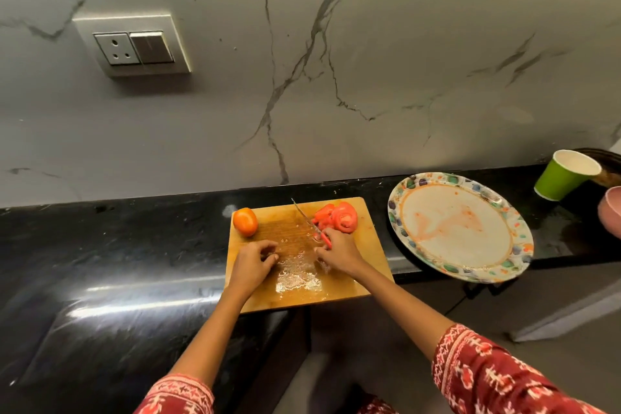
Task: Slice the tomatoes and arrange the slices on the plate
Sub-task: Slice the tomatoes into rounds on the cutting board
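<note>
A wet wooden cutting board [336, 289] lies on the black counter. A whole orange-red tomato [245, 221] sits at the board's far left corner. A pile of red tomato slices [339, 216] lies at its far right. My right hand [337, 250] grips the red handle of a thin knife [306, 217], whose blade points away over the board. My left hand [253, 264] hovers over the board's left side with fingers curled, holding nothing I can see. The patterned plate [504, 265] to the right is smeared with tomato juice and holds no slices.
A green paper cup [561, 178] stands behind the plate at the far right, beside a pink bowl edge [611, 212]. The plate overhangs the counter's front edge. A marble wall with a socket [134, 47] rises behind the counter.
</note>
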The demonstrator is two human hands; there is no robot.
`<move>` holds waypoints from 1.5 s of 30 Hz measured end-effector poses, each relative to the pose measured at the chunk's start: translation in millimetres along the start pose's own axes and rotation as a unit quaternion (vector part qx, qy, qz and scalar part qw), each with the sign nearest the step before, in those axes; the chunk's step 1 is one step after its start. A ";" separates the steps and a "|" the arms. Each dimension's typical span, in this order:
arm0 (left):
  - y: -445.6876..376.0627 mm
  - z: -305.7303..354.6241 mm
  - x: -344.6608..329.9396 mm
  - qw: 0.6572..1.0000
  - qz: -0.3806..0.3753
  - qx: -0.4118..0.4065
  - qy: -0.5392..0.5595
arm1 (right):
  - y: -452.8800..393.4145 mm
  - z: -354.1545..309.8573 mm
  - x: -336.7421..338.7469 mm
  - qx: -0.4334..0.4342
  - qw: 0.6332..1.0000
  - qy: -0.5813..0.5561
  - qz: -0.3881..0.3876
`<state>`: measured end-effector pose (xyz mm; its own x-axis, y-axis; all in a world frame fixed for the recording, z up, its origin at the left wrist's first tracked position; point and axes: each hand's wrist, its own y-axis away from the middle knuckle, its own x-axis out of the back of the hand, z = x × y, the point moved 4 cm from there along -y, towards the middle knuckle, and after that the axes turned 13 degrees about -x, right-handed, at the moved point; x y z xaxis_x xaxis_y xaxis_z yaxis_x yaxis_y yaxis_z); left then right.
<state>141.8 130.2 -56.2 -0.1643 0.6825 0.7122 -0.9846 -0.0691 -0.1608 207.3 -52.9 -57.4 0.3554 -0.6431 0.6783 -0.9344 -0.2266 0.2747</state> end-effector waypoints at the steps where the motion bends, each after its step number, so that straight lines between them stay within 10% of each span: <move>1: 3.5 -4.5 3.1 1.000 0.009 0.008 0.004 | 0.6 -3.0 -3.8 -0.005 1.000 0.013 -0.017; 11: 10.6 -16.1 26.6 0.969 0.196 0.146 0.030 | -26.5 -28.0 2.6 0.021 0.998 0.015 -0.063; 20: -21.8 -31.3 19.3 0.974 0.080 0.199 0.067 | -32.4 -26.3 -0.9 0.026 0.991 0.003 -0.134; 30: -54.1 -30.5 30.1 0.994 0.005 0.109 -0.031 | -29.3 -30.3 -3.8 -0.018 0.995 -0.051 -0.080; 45: -5.6 14.5 -5.3 0.987 0.037 -0.064 0.140 | 25.6 -19.2 -12.0 -0.022 0.988 -0.142 -0.051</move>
<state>147.3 116.4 -49.1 -0.1954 0.8541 0.4819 -0.9518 -0.0466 -0.3033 179.6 -37.0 -45.5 0.4218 -0.7988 0.4289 -0.8896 -0.2734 0.3659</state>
